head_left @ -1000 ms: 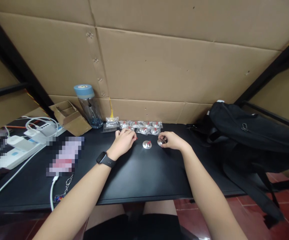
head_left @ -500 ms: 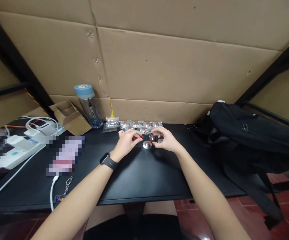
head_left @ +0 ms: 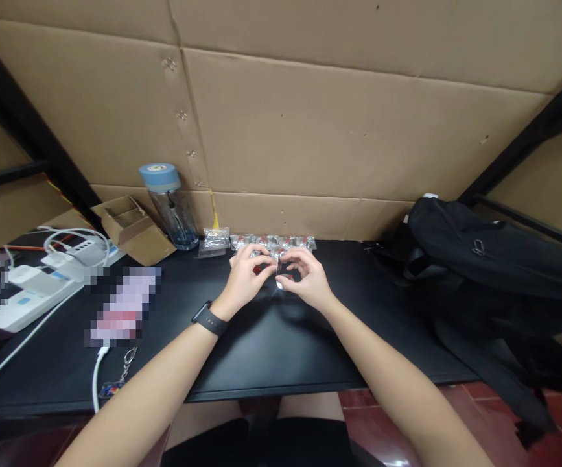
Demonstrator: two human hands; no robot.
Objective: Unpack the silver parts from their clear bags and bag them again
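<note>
Both hands meet at centre frame, above the black table (head_left: 271,360). Right hand (head_left: 308,277): fingers curved, thumb and fingertips closed on a metal disc (head_left: 279,262), held nearly edge-on between the two hands. Left hand (head_left: 249,275): part-curled, thumb and fingers pinching a red cord (head_left: 258,268), fingertips next to the disc. A second disc (head_left: 279,285) lies just below, partly hidden by the right thumb. Wrapped packs (head_left: 304,242) line the table's rear edge behind the hands. Bottle (head_left: 176,217) stands left of centre; black bag (head_left: 494,259) sits at right.
</note>
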